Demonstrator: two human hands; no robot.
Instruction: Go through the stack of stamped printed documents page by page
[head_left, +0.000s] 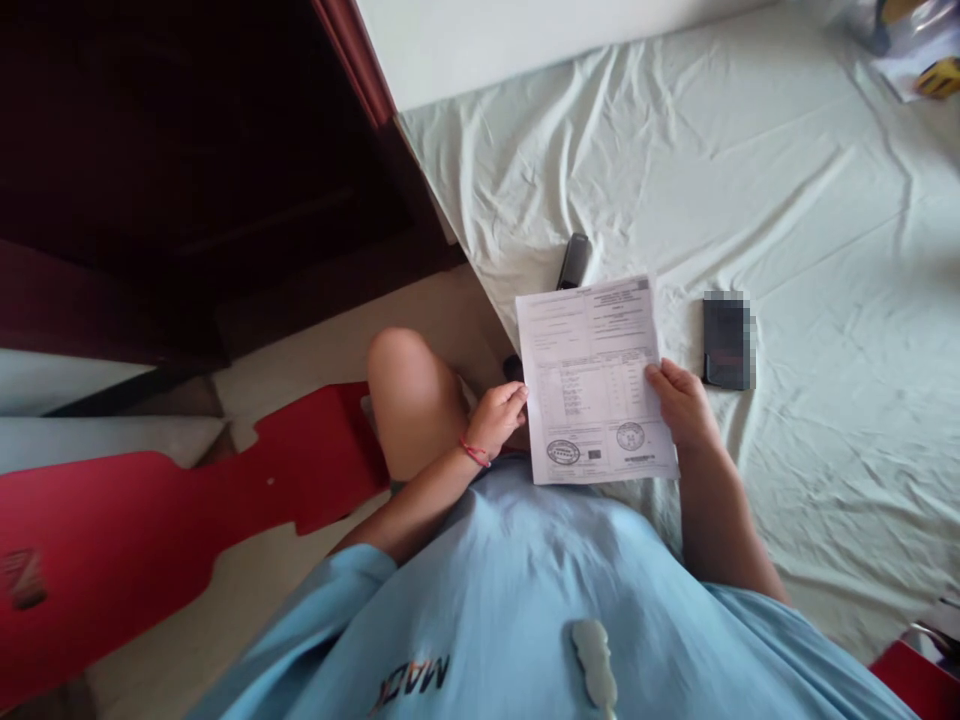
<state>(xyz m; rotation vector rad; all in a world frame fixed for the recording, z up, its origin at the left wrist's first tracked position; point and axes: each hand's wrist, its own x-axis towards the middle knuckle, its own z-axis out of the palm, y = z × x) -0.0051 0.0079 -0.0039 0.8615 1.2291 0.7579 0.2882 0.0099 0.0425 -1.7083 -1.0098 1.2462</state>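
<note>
Pale green cloth (810, 240), wrinkled, spreads over a bed-like surface against a white wall (525, 45); beyond its left edge lie a tiled floor and a red board (112, 545). A printed sheet of paper (592, 375) is held up near that left edge, the left hand (496, 418) pinching one side and the right hand (682, 402) grasping the other. Its print is too small to read; an oval stamp (562, 453) and a round stamp (631, 437) mark its lower part. "MA" reads on the blue shirt (525, 570), the following letters unclear.
</note>
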